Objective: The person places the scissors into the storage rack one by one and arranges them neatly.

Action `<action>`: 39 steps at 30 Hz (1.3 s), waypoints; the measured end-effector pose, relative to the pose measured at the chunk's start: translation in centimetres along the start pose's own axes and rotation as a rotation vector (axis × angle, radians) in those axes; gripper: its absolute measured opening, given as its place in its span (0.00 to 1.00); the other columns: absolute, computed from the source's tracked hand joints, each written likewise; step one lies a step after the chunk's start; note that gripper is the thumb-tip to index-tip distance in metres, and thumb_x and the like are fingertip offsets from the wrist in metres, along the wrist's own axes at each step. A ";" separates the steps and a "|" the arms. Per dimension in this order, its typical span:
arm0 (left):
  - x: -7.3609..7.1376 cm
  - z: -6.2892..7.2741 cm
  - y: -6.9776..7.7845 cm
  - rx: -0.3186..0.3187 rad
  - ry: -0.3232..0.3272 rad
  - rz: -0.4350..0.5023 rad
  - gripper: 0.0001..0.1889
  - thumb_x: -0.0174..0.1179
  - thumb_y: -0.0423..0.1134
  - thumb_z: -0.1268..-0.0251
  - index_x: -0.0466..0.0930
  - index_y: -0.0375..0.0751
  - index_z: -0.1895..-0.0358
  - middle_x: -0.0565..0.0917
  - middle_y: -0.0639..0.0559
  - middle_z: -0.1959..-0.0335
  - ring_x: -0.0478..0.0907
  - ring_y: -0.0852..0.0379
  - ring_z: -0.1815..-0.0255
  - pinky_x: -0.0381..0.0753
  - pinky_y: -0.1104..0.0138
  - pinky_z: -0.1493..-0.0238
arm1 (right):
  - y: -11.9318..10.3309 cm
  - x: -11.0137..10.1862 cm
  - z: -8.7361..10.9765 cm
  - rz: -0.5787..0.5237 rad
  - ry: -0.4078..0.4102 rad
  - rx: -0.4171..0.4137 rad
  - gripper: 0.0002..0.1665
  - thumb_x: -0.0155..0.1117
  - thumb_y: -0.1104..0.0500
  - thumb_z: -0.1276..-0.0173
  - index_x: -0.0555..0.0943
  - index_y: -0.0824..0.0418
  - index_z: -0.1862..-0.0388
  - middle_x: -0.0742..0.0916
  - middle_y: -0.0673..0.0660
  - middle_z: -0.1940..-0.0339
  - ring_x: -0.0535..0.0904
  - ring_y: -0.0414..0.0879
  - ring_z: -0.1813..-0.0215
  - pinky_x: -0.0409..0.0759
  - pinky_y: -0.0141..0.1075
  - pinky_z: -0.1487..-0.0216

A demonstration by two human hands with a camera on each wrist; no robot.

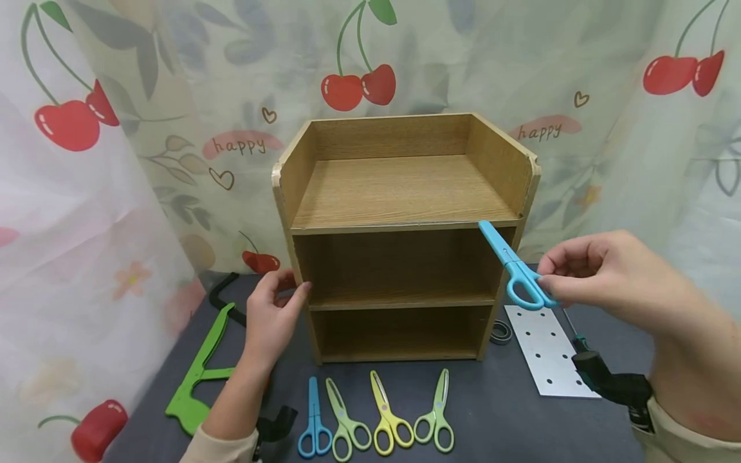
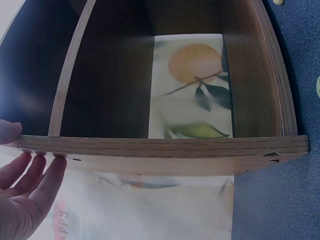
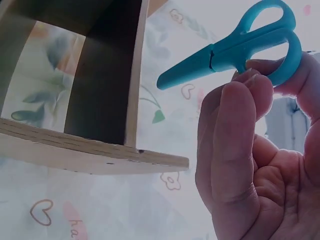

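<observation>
My right hand (image 1: 619, 276) pinches a pair of light blue scissors (image 1: 507, 256) by the handle loops, in the air before the shelf's right side. The blades point up and left and look closed; the right wrist view also shows these scissors (image 3: 235, 50) at the fingertips. My left hand (image 1: 271, 321) grips the left side panel of a small wooden shelf (image 1: 399, 193). In the left wrist view the thumb is on one face of the panel edge (image 2: 165, 146) and the fingers (image 2: 50, 180) on the other. The shelf stands upright with a raised-edge top and two compartments below.
Several scissors lie in a row before the shelf: blue (image 1: 314, 418), pale green (image 1: 346, 418), yellow (image 1: 388, 411) and green (image 1: 437, 411). A green saw-like tool (image 1: 202, 373) lies left. To the right are a white perforated plate (image 1: 544, 347), a screwdriver (image 1: 579, 344) and a dark ring (image 1: 501, 332).
</observation>
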State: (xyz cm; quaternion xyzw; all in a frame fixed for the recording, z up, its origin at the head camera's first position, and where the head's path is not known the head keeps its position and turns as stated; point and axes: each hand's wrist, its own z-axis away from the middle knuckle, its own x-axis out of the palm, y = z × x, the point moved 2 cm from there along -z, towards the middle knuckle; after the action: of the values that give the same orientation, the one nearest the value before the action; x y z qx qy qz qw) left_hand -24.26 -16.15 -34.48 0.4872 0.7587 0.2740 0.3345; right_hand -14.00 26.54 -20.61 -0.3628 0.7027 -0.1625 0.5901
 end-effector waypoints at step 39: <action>-0.2 -0.2 -0.3 0.029 -0.009 -0.045 0.14 0.70 0.34 0.33 0.83 0.36 0.48 0.83 0.46 0.54 0.85 0.52 0.53 0.86 0.67 0.57 | -11.2 -1.7 -9.8 -0.058 -0.016 0.038 0.15 0.69 0.56 0.30 0.85 0.67 0.54 0.86 0.55 0.71 0.83 0.50 0.69 0.84 0.37 0.59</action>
State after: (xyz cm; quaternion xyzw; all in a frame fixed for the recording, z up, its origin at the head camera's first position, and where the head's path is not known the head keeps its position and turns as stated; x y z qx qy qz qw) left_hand -24.51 -16.48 -34.58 0.4758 0.7720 0.2533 0.3369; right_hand -19.66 18.12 -9.61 -0.3729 0.6840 -0.1898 0.5976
